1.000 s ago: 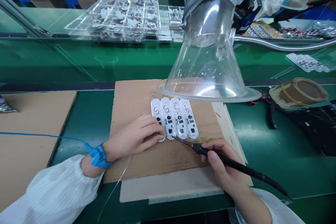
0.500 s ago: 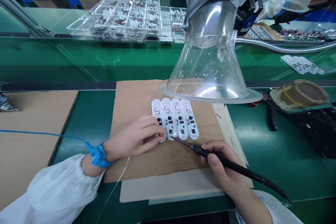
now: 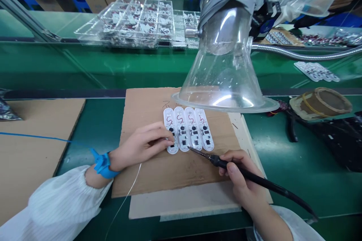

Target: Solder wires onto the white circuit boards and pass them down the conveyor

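Four white boards (image 3: 188, 128) lie side by side on cardboard (image 3: 147, 173). The left hand (image 3: 138, 147) sits at their 8 o'clock, fingers curled together, fingertips (image 3: 167, 139) at the leftmost board; whether they pinch anything, I cannot tell. The right hand (image 3: 240, 177), at 4 o'clock, pinches a soldering iron (image 3: 254, 177) like a pen, its tip at the second board's lower edge. A clear fume hood (image 3: 223, 67) hangs at 1 o'clock.

A clear fume hood (image 3: 223, 71) hangs over the cardboard (image 3: 147, 113) on the green tabletop (image 3: 96, 128). Behind it, a clear compartment tray (image 3: 132, 24) sits on a green shelf (image 3: 85, 64); at right, pliers (image 3: 291, 128) lie beside a brown roll (image 3: 321, 103) with a yellow band.
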Available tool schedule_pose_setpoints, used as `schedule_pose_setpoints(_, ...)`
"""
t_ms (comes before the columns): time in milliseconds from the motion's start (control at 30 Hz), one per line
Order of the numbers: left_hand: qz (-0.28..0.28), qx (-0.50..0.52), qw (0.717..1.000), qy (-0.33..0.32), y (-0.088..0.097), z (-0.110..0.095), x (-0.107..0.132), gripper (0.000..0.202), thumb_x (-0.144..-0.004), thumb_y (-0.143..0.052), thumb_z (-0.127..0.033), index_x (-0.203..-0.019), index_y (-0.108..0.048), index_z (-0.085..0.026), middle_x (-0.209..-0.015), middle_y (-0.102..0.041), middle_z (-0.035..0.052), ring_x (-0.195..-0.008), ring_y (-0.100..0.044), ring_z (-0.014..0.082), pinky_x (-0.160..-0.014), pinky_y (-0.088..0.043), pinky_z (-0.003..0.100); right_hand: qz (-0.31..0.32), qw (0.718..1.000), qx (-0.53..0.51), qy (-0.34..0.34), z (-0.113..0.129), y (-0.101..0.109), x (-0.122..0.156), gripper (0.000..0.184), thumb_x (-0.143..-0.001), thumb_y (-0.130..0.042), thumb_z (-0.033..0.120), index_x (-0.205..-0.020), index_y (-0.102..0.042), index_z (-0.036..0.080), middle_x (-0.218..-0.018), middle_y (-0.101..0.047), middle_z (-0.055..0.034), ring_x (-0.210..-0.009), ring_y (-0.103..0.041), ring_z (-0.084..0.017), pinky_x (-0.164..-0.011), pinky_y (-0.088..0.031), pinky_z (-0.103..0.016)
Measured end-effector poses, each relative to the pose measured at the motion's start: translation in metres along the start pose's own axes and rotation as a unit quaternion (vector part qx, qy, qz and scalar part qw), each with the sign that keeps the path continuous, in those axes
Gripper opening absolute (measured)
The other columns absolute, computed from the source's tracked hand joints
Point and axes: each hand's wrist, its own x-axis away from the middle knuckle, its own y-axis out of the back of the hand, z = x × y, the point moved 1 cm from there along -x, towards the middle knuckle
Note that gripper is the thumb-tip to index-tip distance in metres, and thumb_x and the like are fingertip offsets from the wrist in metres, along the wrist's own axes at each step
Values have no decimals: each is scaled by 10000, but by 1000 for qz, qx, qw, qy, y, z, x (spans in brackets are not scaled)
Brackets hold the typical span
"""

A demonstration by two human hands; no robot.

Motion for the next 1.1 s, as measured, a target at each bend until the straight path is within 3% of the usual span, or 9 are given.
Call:
schedule_pose_setpoints(100, 7, -1, 1000, 14, 9, -1, 0, 141, -1082, -636, -151, -1059, -763, -207, -891, -699, 8, -717, -634, 97, -649, -486, 198, 8, 1000, 11, 0, 0, 0, -1, 129, -1104, -665, 383, -1110, -719, 266, -795, -726, -3, -667, -718, -146, -604, -601, -203)
schedule_pose_setpoints(167, 4, -20, 999, 36, 13, -1, 2, 97, -1065, -660, -181, -1018, -742, -202, -749, -607, -33, -600, -520, 82, -570, -412, 197, 6, 1000, 17, 0, -2, 1, 0, 134, -1102, -667, 383, -1112, -722, 261, -817, -730, -14, -673, -719, -153, -604, -601, -216)
schedule_pose_setpoints(267, -11, -23, 996, 80, 15, 3, 8, 88, -1016, -672, -216, -945, -622, -198, -653, -421, -89, -527, -361, 71, -500, -311, 193, -4, 1000, 14, 6, -3, 2, 2, 150, -1105, -661, 390, -1108, -727, 256, -827, -726, -22, -674, -712, -156, -606, -595, -227)
schedule_pose_setpoints(333, -6, -4, 995, 96, 13, 5, 12, 108, -989, -625, -203, -915, -546, -207, -669, -392, -89, -536, -345, 72, -491, -301, 186, -24, 1000, -8, 10, -2, 0, 3, 158, -1114, -647, 400, -1109, -724, 262, -829, -723, -16, -670, -706, -145, -606, -590, -216)
schedule_pose_setpoints(500, 20, 52, 991, 120, 14, 6, 10, 67, -994, -540, -191, -936, -572, -200, -726, -527, -40, -598, -449, 93, -519, -382, 183, -65, 996, -58, -9, 7, -15, 2, 161, -1128, -628, 405, -1093, -716, 275, -808, -703, 4, -663, -699, -124, -612, -590, -189)
schedule_pose_setpoints(633, 47, 77, 989, 116, 15, 2, 3, 129, -1041, -557, -231, -958, -646, -189, -792, -626, -7, -647, -514, 101, -559, -415, 192, -27, 999, -28, -15, 11, -24, 0, 146, -1123, -635, 394, -1106, -710, 270, -801, -719, -5, -671, -702, -132, -610, -586, -190)
schedule_pose_setpoints(867, 82, 90, 983, 141, 13, 2, 6, 97, -1022, -550, -228, -951, -604, -190, -736, -540, -35, -605, -421, 95, -559, -381, 205, 3, 1000, -22, -2, 7, -22, 1, 146, -1108, -648, 390, -1101, -712, 259, -820, -724, -22, -663, -709, -160, -585, -595, -228)
schedule_pose_setpoints(1100, 68, 91, 988, 107, 11, 2, 5, 80, -1004, -554, -172, -953, -614, -190, -741, -552, -45, -606, -433, 85, -554, -375, 186, 34, 999, 1, -13, -1, -20, 6, 122, -1114, -633, 366, -1149, -695, 267, -881, -715, -26, -709, -704, -164, -628, -598, -243)
